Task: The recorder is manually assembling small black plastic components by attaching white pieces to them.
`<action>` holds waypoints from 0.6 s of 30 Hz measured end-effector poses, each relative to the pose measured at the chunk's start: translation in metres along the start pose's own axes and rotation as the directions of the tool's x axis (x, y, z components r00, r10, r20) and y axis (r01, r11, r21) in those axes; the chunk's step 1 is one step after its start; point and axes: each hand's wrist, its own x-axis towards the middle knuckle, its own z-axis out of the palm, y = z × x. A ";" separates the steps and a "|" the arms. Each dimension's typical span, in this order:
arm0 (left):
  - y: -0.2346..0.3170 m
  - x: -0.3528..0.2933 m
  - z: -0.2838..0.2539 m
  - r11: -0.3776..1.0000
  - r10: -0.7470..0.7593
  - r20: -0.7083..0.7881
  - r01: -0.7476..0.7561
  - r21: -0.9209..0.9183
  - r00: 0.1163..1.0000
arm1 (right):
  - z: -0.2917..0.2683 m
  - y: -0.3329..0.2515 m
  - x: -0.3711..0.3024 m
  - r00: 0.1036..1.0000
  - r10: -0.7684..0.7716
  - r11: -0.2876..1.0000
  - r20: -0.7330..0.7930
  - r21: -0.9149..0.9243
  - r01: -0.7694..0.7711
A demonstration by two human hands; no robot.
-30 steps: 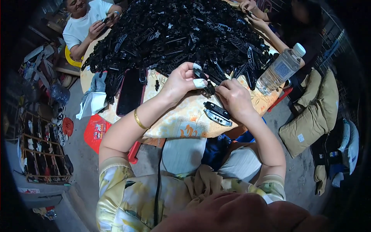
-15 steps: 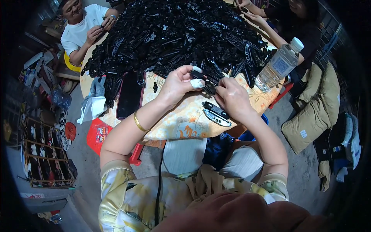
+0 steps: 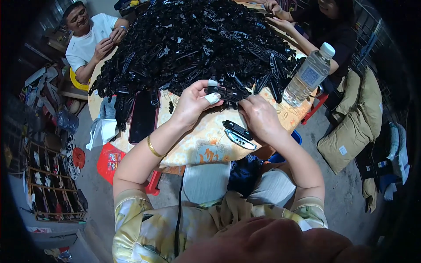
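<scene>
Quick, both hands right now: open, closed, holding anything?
Left hand: closed, holding a black plastic piece.
Right hand: curled at that piece's right end; fingertips hidden, so its grip can't be told.

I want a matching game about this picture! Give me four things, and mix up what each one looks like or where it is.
Things:
1. Phone
2. Bottle
3. Bracelet
4. Black piece

Clues:
A. gold-coloured, around the left arm
B. held in the left hand, with the right hand at its other end
C. dark-faced, flat on the table
D. clear, with a white cap

Pairs: 1-C, 2-D, 3-A, 4-B
</scene>
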 end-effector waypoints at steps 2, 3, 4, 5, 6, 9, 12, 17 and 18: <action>0.000 0.001 -0.001 1.000 -0.023 0.027 0.023 0.015 0.999 | -0.004 0.004 -0.001 1.000 0.003 1.000 -0.001 -0.015 -0.003; 0.000 0.000 -0.001 0.999 -0.042 0.057 0.040 0.033 0.997 | -0.007 0.005 0.000 1.000 0.004 1.000 0.010 -0.031 -0.004; 0.000 -0.001 0.000 0.999 -0.046 0.054 0.044 0.031 0.997 | -0.009 0.006 0.000 1.000 0.005 0.999 0.020 -0.047 -0.004; -0.001 -0.001 0.002 0.999 -0.036 0.059 0.034 0.038 0.998 | -0.011 0.007 -0.001 1.000 0.005 0.999 0.023 -0.046 -0.004; -0.002 -0.001 0.004 0.999 -0.027 0.063 0.024 0.045 0.998 | -0.012 0.009 -0.002 1.000 0.001 0.998 0.027 -0.069 0.001; -0.005 -0.003 0.005 0.997 -0.035 0.075 0.030 0.075 0.997 | -0.015 0.011 -0.003 0.997 0.011 1.000 -0.071 -0.026 -0.013; -0.010 -0.003 0.004 0.996 -0.059 0.091 0.052 0.078 0.994 | -0.030 0.009 -0.001 0.983 0.013 0.992 -0.182 0.125 0.010; -0.011 -0.005 0.009 0.992 -0.119 0.136 0.113 0.056 0.983 | -0.019 -0.004 0.004 0.903 -0.197 0.921 -0.383 0.242 0.304; -0.012 -0.005 0.007 0.992 -0.122 0.144 0.117 0.046 0.982 | -0.014 -0.006 0.004 0.894 -0.221 0.917 -0.389 0.230 0.327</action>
